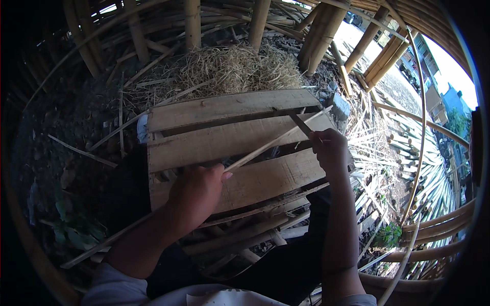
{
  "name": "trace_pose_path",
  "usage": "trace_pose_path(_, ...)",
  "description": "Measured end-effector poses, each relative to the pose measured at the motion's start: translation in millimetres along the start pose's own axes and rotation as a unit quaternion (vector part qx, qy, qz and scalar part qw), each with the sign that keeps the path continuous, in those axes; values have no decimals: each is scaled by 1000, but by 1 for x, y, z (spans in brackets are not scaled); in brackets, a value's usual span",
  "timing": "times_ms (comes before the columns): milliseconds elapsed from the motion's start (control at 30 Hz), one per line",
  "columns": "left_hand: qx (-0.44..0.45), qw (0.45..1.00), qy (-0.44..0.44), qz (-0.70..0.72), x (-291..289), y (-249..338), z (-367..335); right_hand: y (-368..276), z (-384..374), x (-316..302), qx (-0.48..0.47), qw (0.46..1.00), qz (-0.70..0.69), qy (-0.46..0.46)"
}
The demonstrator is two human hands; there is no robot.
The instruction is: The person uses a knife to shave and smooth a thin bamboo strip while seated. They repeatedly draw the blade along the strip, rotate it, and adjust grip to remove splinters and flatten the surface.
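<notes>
My left hand (196, 193) is closed around a long, thin bamboo strip (263, 147). The strip slants from the lower left, under my left forearm, up across a slatted wooden bench (219, 143) to its far right corner. In my right hand (329, 151) is a knife (300, 123), gripped by its handle, which the fingers hide. Its dark blade points to the far left and crosses the strip near the strip's far end. Whether blade and strip touch, I cannot tell. Pale shavings show beside my right fist.
A heap of dry shavings (240, 69) lies beyond the bench. Upright bamboo posts (321, 38) stand behind it. To the right are many cut bamboo poles (434, 173) and a thin curved strip (423, 107). More bamboo pieces (240, 235) lie beneath the bench's near edge.
</notes>
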State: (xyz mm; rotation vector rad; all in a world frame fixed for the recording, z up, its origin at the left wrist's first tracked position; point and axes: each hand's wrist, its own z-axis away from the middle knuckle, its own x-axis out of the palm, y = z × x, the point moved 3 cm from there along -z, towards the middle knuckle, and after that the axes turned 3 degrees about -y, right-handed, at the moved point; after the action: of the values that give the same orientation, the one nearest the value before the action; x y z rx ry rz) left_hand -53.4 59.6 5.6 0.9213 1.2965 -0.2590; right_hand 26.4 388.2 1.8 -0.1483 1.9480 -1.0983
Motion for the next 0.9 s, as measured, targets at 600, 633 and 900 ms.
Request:
trace_pose_path(600, -28, 997, -32, 58, 0, -12, 0, -1, 3, 46, -45, 999, -18, -24)
trace_pose_path(633, -25, 997, -35, 69, -2, -12, -1, 3, -4, 46, -34, 999, -18, -31)
trace_pose_path(900, -36, 996, -46, 67, -3, -14, 2, -6, 5, 59, -60, 998, 5, -12)
